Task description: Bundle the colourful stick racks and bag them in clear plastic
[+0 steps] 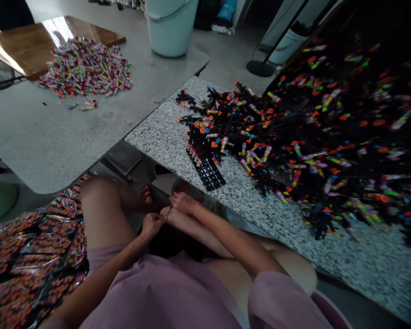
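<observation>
My left hand [153,225] is low in front of my lap, its fingers pinched together beside my raised bare foot [173,216]. What those fingers hold, if anything, is too small to make out. Just to the right and a little higher, my right hand [183,202] is closed over the toe end of the foot. A thin, dark, stick-like thing [169,211] shows between the two hands, and its near end reaches toward the left fingertips. Its exact kind cannot be told.
On the speckled tabletop [157,130] lie a black lattice tray [210,173] and a large heap of black pieces with colourful tubes [260,123]. Another table carries a pile of small tubes [89,68] and a white bucket [171,27]. Filled clear bags [37,256] lie at left.
</observation>
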`<state>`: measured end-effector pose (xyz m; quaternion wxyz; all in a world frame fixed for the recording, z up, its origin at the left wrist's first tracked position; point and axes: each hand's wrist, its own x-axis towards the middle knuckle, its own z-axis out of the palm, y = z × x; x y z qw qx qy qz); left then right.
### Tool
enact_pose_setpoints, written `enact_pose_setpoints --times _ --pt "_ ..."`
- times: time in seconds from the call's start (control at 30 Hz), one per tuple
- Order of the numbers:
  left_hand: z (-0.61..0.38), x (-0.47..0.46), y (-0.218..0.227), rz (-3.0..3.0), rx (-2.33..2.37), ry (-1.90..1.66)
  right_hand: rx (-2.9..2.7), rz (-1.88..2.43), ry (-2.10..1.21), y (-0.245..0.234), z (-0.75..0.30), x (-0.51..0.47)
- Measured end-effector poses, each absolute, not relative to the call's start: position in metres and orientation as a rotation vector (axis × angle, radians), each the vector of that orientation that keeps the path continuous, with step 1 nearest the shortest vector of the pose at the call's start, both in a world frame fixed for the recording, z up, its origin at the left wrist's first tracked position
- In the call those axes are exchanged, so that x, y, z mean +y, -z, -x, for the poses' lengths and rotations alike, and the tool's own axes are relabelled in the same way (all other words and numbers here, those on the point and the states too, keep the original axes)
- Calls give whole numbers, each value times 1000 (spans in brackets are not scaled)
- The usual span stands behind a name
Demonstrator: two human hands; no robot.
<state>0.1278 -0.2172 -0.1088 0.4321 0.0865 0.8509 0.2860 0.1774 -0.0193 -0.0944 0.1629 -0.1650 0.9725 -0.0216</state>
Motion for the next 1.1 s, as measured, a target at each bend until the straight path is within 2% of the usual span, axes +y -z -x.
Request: enact_pose_setpoints --times 0.27,0.53,0.83,1.1 --pt "-125 -219 106 -225 2114 -681 2792 443 46 95 -187 -19" --pt "-136 -226 111 -214 2082 -698 2794 669 86 92 -185 -13" --pt "-126 -218 117 -167 2087 -799 2785 465 23 101 -177 -21" --pt "-136 -224 110 -231 2070 -794 2854 568 17 96 -194 -16"
